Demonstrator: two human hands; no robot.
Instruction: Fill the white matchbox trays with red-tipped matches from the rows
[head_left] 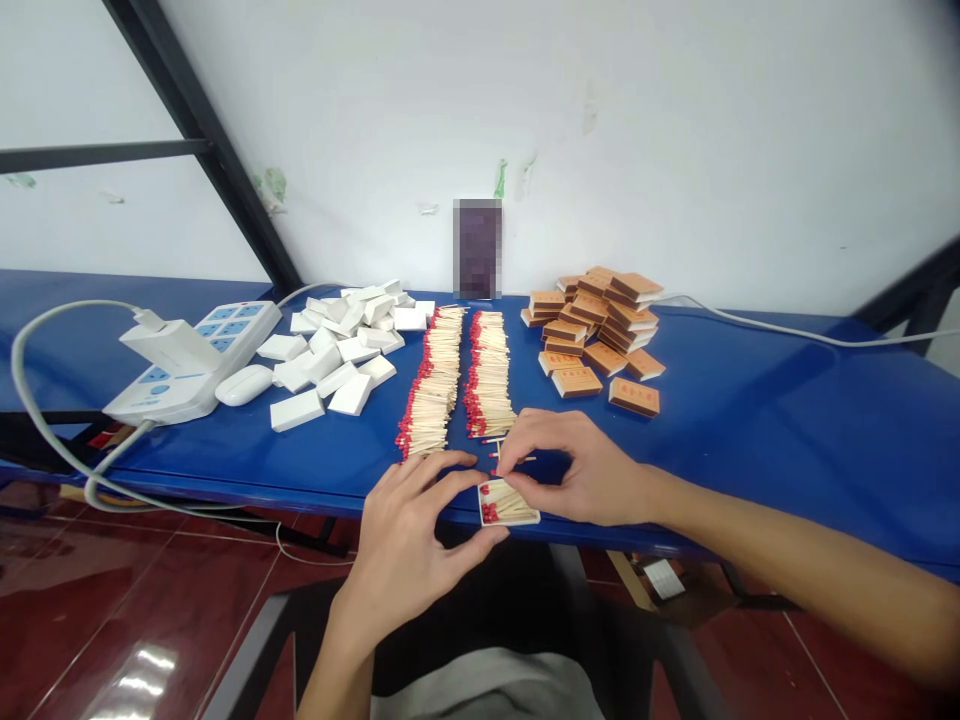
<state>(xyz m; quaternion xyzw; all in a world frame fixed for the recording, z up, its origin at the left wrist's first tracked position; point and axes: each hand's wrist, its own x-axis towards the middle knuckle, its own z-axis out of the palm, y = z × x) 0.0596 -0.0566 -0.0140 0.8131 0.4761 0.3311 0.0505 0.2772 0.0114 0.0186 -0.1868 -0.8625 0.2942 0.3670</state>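
Note:
A small white matchbox tray (510, 506) half filled with red-tipped matches sits at the near edge of the blue table (787, 430). My left hand (412, 540) grips the tray's left side between thumb and fingers. My right hand (577, 465) pinches matches over the tray's top, fingers curled. Just beyond lie two long rows of loose red-tipped matches (459, 378).
A heap of empty white trays (341, 345) lies at the left. A pile of orange matchbox sleeves (600, 330) lies at the right. A white power strip (191, 360) with plug, cable and a white oval case (244, 385) is far left. A blurred dark object (478, 248) leans against the wall.

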